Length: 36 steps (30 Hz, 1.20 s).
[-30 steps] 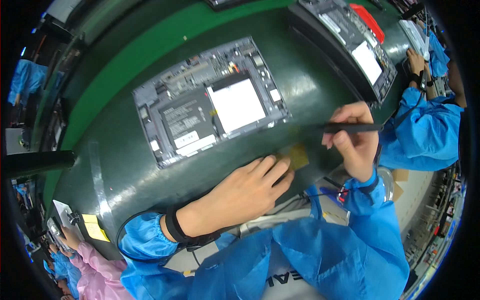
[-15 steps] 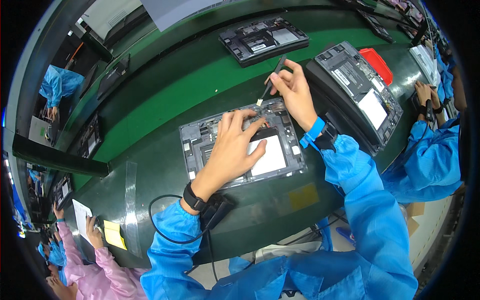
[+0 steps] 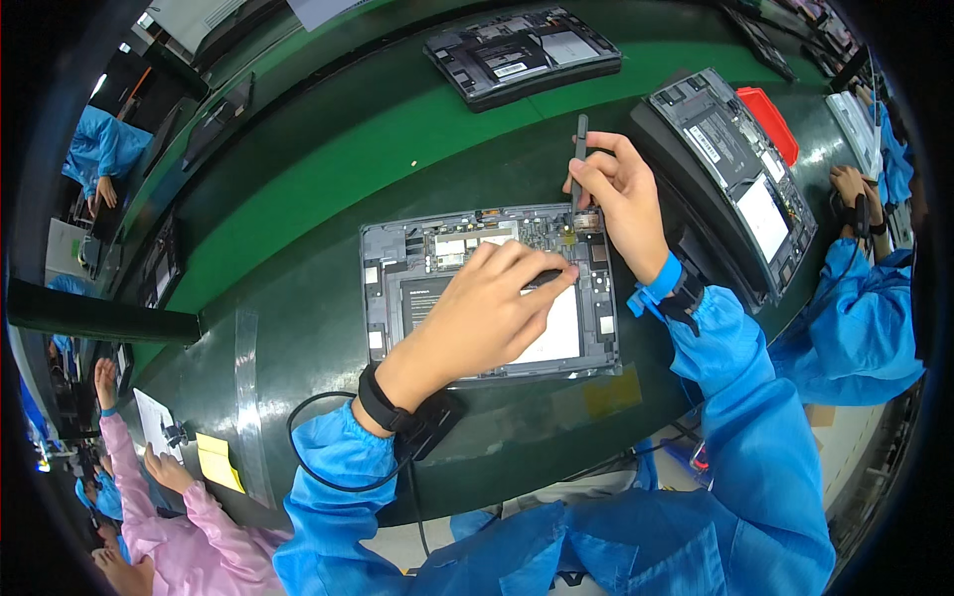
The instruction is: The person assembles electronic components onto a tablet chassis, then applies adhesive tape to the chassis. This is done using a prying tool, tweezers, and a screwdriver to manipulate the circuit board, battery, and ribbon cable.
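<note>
An opened laptop chassis (image 3: pixel 383 328) lies on the green bench in front of me, its circuit board, battery and a white panel exposed. My left hand (image 3: pixel 477 313) rests over its middle and hides part of the battery. Thumb and forefinger come together near the board's right side; whatever they pinch, if anything, is too small to make out. Above the chassis's upper right corner, my right hand (image 3: pixel 621 194) grips dark tweezers (image 3: pixel 581 149) held upright. Their tips point down at the board's upper edge.
A similar opened chassis (image 3: pixel 730 149) sits on a dark stack at right, by a red tray (image 3: pixel 770 124). Another chassis (image 3: pixel 522 55) lies at the back. Yellow notes (image 3: pixel 219 462) are at left. A black cable (image 3: pixel 298 422) loops by my left wrist. Co-workers sit on both sides.
My right hand has moved right and down, turning the tweezers upright over the chassis; the white piece at their tips no longer shows. My left fingers have shifted down and right, drawing together.
</note>
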{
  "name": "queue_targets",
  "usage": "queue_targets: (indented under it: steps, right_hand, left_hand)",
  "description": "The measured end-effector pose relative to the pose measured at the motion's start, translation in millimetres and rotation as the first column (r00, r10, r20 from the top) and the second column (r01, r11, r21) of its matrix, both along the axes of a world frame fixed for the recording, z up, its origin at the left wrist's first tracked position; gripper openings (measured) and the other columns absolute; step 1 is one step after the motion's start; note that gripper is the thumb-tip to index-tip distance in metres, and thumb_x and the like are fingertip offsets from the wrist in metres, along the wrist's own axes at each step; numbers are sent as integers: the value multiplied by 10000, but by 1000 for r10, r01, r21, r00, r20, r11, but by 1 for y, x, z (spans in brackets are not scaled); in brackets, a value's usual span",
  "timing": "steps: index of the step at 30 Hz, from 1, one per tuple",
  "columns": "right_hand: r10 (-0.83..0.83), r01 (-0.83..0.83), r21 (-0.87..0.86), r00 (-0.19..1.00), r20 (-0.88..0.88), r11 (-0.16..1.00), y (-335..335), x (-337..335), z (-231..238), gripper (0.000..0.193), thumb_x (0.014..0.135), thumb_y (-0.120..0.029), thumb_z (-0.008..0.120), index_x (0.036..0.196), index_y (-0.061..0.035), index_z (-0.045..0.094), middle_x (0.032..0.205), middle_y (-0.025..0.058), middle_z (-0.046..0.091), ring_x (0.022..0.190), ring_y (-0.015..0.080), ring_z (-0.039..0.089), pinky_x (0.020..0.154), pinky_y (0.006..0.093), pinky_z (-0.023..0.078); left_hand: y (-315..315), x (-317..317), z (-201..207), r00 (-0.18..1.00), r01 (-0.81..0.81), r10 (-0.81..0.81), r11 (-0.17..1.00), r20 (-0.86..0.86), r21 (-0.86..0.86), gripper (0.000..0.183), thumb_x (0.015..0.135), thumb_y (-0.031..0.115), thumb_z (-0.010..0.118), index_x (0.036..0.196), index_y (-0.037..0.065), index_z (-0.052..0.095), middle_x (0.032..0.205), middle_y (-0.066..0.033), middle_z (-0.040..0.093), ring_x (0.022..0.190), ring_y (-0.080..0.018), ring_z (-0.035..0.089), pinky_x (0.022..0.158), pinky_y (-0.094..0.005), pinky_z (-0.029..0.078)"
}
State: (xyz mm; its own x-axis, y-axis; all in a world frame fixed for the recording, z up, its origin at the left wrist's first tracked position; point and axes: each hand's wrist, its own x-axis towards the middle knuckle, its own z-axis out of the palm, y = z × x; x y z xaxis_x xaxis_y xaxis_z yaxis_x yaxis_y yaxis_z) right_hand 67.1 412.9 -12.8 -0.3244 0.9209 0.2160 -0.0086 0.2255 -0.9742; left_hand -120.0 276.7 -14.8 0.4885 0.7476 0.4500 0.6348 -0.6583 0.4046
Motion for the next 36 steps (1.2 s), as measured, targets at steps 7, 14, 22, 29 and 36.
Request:
queue_targets:
  steps: [7,14,22,29,36]
  right_hand:
    - [7,-9,30,997,78,1000,-9,-3,0,362,971,-121,730,1239,45,552,807,48,726,674,67,613,617,232,486]
    - [27,-42,79,983,184,996,-10,-2,0,359,945,-115,751,1214,53,582,790,52,735,677,66,623,629,244,484]
    - [-21,-39,198,956,292,979,-15,-4,8,341,931,-98,751,1190,54,590,776,74,728,678,91,644,650,278,507]
    - [-119,61,301,977,178,952,-9,-4,1,327,947,-100,739,1200,36,581,767,55,722,671,79,633,628,264,473]
    - [-169,174,252,985,-44,952,-5,3,0,316,975,-95,708,1239,18,574,780,20,720,685,46,595,625,228,417]
  left_hand:
    - [-6,5,2,990,-68,80,992,-119,104,481,782,83,728,1263,98,735,1188,-76,603,1036,-284,546,898,-400,487]
    - [-6,6,0,988,-68,80,993,-131,96,488,773,70,731,1260,101,737,1110,-73,569,976,-271,527,867,-382,487]
    - [-5,8,-2,983,-56,72,993,-168,100,484,800,103,719,1283,74,694,1303,-89,614,1051,-274,557,912,-394,474]
    - [-22,23,12,966,-169,173,985,-194,37,646,864,305,752,1454,103,579,1457,-119,555,1189,-315,553,1014,-467,447]
    - [-53,-7,7,901,-177,126,981,-416,-85,734,881,506,740,1549,309,508,1644,-149,398,1507,-387,386,1238,-558,308]
